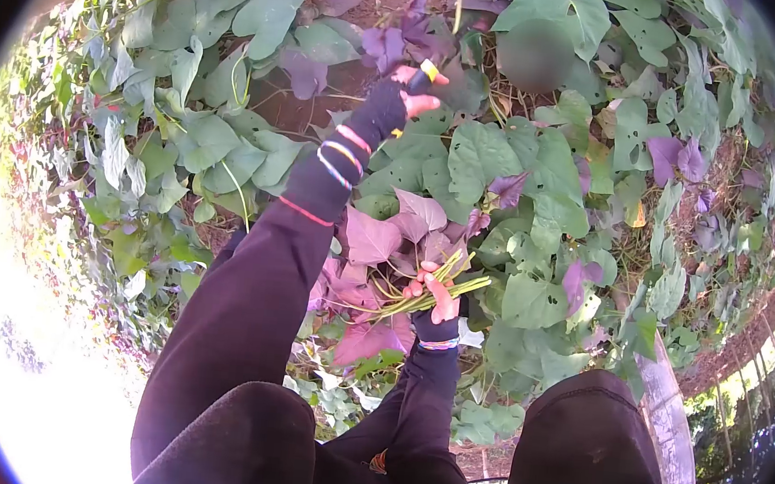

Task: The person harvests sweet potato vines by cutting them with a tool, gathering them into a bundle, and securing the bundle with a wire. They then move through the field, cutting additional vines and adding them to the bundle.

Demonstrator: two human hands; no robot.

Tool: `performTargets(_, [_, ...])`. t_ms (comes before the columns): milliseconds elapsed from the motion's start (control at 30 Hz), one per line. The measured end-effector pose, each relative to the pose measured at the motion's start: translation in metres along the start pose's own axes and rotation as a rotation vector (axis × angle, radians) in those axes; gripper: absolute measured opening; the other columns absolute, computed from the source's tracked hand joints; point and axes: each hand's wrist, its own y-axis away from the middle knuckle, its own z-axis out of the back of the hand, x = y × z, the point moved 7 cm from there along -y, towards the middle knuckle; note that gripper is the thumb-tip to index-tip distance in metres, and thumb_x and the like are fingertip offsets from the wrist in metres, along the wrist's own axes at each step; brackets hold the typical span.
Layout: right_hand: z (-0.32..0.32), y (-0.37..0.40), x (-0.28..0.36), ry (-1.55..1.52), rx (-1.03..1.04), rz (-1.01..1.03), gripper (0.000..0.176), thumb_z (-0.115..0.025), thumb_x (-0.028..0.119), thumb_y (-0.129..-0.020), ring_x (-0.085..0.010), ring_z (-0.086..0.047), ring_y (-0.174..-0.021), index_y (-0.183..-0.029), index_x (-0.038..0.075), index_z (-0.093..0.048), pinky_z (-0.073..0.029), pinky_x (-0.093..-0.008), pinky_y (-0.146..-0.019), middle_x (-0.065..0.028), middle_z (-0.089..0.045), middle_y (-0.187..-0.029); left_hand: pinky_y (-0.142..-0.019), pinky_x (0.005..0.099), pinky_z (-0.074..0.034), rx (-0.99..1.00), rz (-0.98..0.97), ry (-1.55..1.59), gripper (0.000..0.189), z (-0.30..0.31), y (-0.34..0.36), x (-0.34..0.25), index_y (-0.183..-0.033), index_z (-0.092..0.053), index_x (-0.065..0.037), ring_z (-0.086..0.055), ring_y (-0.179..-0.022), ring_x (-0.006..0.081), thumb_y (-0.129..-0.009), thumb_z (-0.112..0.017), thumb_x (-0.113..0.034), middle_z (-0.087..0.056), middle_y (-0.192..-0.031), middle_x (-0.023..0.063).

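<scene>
My left hand, in a dark fingerless glove with coloured bands at the wrist, reaches up among the leaves near a purple sprig. Its fingers are closed around a small black and yellow object; the object's shape is mostly hidden. Lower down, my right hand grips a bundle of green stems, thumb over them. Their bare ends point right, and large pinkish-purple leaves fan out to the left. A striped band circles the right wrist.
Green heart-shaped leaves spread all around over reddish soil. My dark-clothed knees rise at the bottom. A pale curved plank or pole runs along the lower right, near a fence-like row of thin bars.
</scene>
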Motion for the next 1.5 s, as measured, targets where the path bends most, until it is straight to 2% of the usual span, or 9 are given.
performTargets(167, [-0.014, -0.008, -0.025, 0.008, 0.015, -0.118, 0.02, -0.047, 0.005, -0.079, -0.0127, -0.046, -0.065, -0.098, 0.0, -0.05, -0.042, -0.0294, -0.06, -0.0038, -0.047, -0.075, -0.065, 0.0344, -0.046, 0.15, -0.743, -0.495, 0.032, -0.021, 0.139, -0.106, -0.088, -0.061, -0.009, -0.05, -0.086, 0.026, -0.056, -0.064, -0.009, -0.05, -0.09, 0.0076])
performTargets(300, [-0.133, 0.026, 0.033, 0.421, 0.206, -0.084, 0.022, -0.052, 0.008, -0.077, -0.0191, -0.054, -0.069, -0.097, -0.002, -0.05, -0.047, -0.0342, -0.059, -0.0096, -0.053, -0.082, -0.07, 0.0369, -0.046, 0.403, -0.274, -0.343, 0.045, -0.03, 0.216, -0.1, -0.097, -0.056, -0.014, -0.051, -0.091, 0.0298, -0.053, -0.062, -0.006, -0.043, -0.11, 0.0148])
performTargets(367, [-0.126, 0.029, -0.001, 0.111, 0.66, -0.543, 0.038, -0.041, 0.037, -0.084, -0.0229, -0.053, -0.075, -0.099, 0.003, -0.049, -0.047, -0.0426, -0.072, -0.005, -0.051, -0.094, -0.073, 0.0406, -0.045, 0.458, -0.159, -0.241, 0.048, -0.026, 0.24, -0.102, -0.104, -0.052, -0.015, -0.049, -0.095, 0.0328, -0.057, -0.053, -0.007, -0.041, -0.114, 0.0178])
performTargets(500, [-0.135, 0.054, -0.048, -0.407, 0.765, -1.288, 0.036, -0.041, 0.039, -0.085, -0.0258, -0.052, -0.078, -0.1, 0.007, -0.048, -0.04, -0.0473, -0.08, -0.0055, -0.05, -0.096, -0.09, 0.0431, -0.036, 0.479, -0.291, -0.241, 0.051, -0.021, 0.27, -0.101, -0.105, -0.053, -0.017, -0.039, -0.111, 0.0372, -0.055, -0.057, -0.01, -0.028, -0.128, 0.02])
performTargets(633, [-0.069, 0.015, -0.045, 0.361, 0.207, -0.587, 0.028, -0.05, 0.03, -0.082, -0.0178, -0.053, -0.078, -0.096, 0.006, -0.053, -0.043, -0.0341, -0.072, -0.0049, -0.055, -0.09, -0.092, 0.0451, -0.032, 0.552, -0.231, -0.324, 0.05, -0.019, 0.278, -0.113, -0.102, -0.055, -0.017, -0.035, -0.115, 0.0366, -0.053, -0.06, -0.009, -0.026, -0.13, 0.0173])
performTargets(867, [-0.047, -0.007, -0.061, 0.513, 0.295, -0.441, 0.034, -0.061, 0.014, -0.074, -0.0131, -0.055, -0.074, -0.103, -0.002, -0.054, -0.044, -0.0229, -0.063, -0.0076, -0.058, -0.085, -0.081, 0.0436, -0.037, 0.7, -0.254, -0.446, 0.052, -0.006, 0.292, -0.109, -0.102, -0.056, -0.018, -0.04, -0.111, 0.0335, -0.051, -0.064, -0.012, -0.028, -0.132, 0.0137])
performTargets(1067, [-0.037, -0.007, -0.047, 0.488, 0.143, -0.27, 0.032, -0.066, 0.011, -0.069, -0.0126, -0.053, -0.058, -0.097, -0.003, -0.057, -0.041, -0.024, -0.052, -0.0075, -0.059, -0.079, -0.06, 0.0355, -0.044, 0.007, 0.075, -0.95, 0.021, 0.113, 0.249, -0.056, -0.09, -0.055, -0.009, -0.055, -0.067, 0.0274, -0.07, -0.053, -0.014, -0.055, -0.077, 0.0092])
performTargets(1300, [-0.029, -0.005, -0.04, 0.594, 0.188, -0.207, 0.03, -0.066, 0.009, -0.069, -0.0117, -0.053, -0.061, -0.095, -0.002, -0.059, -0.042, -0.0236, -0.055, -0.0061, -0.059, -0.079, -0.061, 0.0395, -0.043, 0.367, 0.47, -1.106, 0.028, 0.17, 0.293, 0.036, -0.092, -0.057, -0.014, -0.055, -0.072, 0.0302, -0.064, -0.058, -0.013, -0.056, -0.079, 0.0115])
performTargets(1500, [-0.036, -0.001, -0.026, 0.509, 0.229, -0.109, 0.028, -0.063, 0.008, -0.072, -0.0121, -0.055, -0.067, -0.097, -0.001, -0.056, -0.044, -0.023, -0.06, -0.0057, -0.058, -0.081, -0.054, 0.034, -0.043, -0.199, 0.485, -0.641, 0.019, 0.149, 0.276, -0.03, -0.085, -0.055, -0.008, -0.057, -0.063, 0.0256, -0.074, -0.059, -0.023, -0.057, -0.069, 0.0112])
